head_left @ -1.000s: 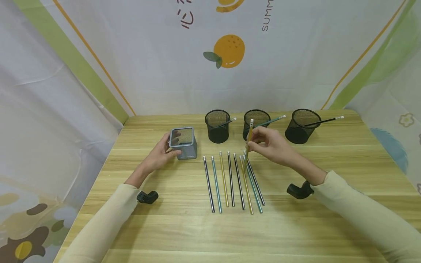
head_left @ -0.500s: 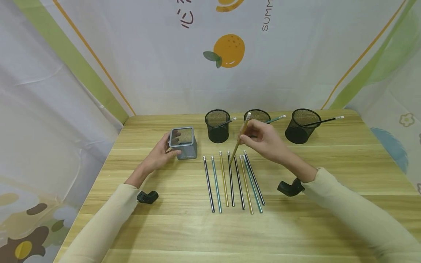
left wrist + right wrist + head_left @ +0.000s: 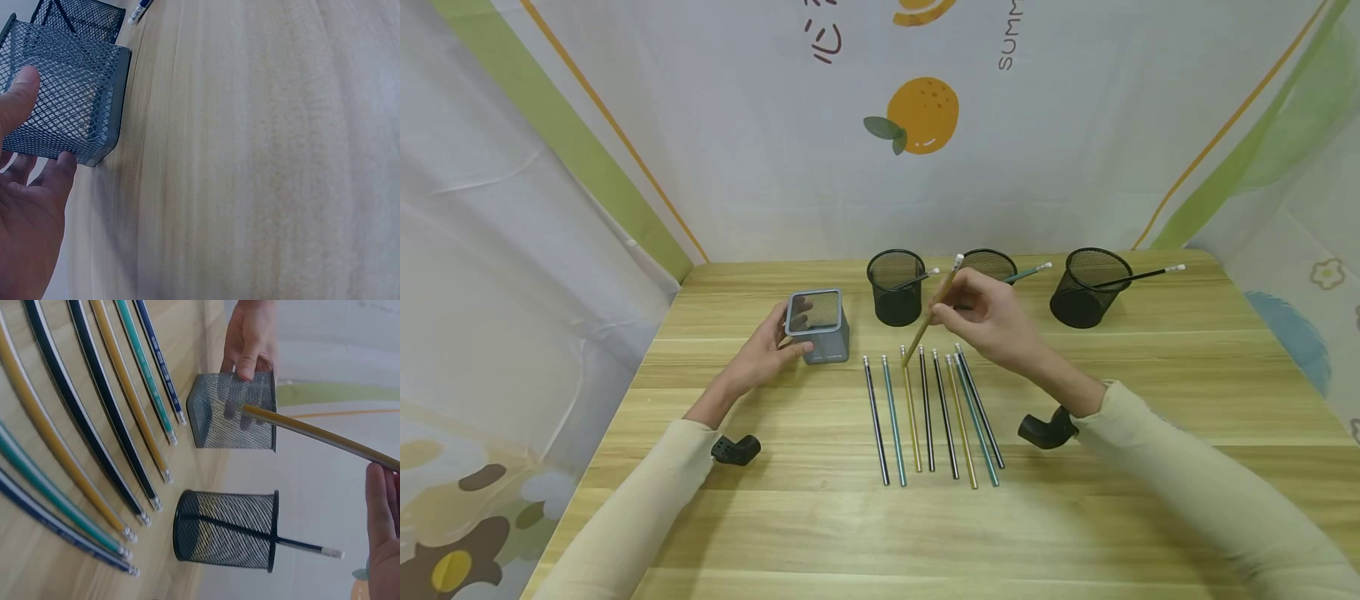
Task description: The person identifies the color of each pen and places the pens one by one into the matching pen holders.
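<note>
My left hand [image 3: 762, 357] holds a grey square mesh pen holder [image 3: 826, 346] standing on the table, its thumb on the near side and fingers behind. In the left wrist view the thumb lies against the mesh wall [image 3: 69, 106]. A yellow pencil [image 3: 920, 335] is pinched in my right hand [image 3: 996, 321], eraser end up and tilted, its lower end over the row of pencils. The right wrist view shows this yellow pencil [image 3: 319, 435] overlapping the square holder [image 3: 250, 434]. Below the hand lie several blue, teal, yellow and black pencils [image 3: 927, 417] side by side.
Three round black mesh cups stand along the back: a left cup [image 3: 897, 308], a middle cup [image 3: 981, 252] partly behind my right hand, and a right cup [image 3: 1078, 308]. One pencil leans out of each. A printed curtain [image 3: 760, 167] hangs behind the wooden table [image 3: 820, 533].
My right hand has moved left with the yellow pencil, from over the right part of the row toward the square holder. The pencil tilts more. The left hand has stayed in place.
</note>
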### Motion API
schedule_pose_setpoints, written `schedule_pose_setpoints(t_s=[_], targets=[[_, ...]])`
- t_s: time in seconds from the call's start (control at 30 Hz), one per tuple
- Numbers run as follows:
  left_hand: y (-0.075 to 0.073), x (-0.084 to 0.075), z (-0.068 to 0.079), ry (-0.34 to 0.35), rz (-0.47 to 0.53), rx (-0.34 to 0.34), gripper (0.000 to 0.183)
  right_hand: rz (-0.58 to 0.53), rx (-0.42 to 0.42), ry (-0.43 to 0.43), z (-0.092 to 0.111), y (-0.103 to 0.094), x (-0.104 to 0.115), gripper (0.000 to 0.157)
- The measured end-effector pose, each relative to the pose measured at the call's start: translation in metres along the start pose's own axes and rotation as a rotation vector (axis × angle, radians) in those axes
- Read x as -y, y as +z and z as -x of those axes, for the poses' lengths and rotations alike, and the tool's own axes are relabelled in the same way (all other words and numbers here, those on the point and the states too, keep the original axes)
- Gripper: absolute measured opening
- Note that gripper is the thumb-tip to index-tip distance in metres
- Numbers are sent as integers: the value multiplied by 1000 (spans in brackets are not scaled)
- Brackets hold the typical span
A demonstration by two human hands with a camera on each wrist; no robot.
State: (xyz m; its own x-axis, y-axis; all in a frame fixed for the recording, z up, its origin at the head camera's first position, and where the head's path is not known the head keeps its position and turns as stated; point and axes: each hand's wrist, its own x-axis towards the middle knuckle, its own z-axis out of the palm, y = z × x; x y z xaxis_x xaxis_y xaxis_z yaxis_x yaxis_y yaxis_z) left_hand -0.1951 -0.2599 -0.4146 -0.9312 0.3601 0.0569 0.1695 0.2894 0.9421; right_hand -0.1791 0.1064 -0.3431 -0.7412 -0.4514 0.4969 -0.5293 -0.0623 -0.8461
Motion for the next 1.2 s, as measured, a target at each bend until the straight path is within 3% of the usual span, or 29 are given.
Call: schedule_pose_setpoints(t_s=[0.43, 1.2], targets=[[0, 0, 0, 1, 5, -2, 70, -73, 3, -160, -7, 19, -1, 16], [0, 0, 0, 10, 7, 5, 70, -93, -36, -207, -34, 38, 9, 14]])
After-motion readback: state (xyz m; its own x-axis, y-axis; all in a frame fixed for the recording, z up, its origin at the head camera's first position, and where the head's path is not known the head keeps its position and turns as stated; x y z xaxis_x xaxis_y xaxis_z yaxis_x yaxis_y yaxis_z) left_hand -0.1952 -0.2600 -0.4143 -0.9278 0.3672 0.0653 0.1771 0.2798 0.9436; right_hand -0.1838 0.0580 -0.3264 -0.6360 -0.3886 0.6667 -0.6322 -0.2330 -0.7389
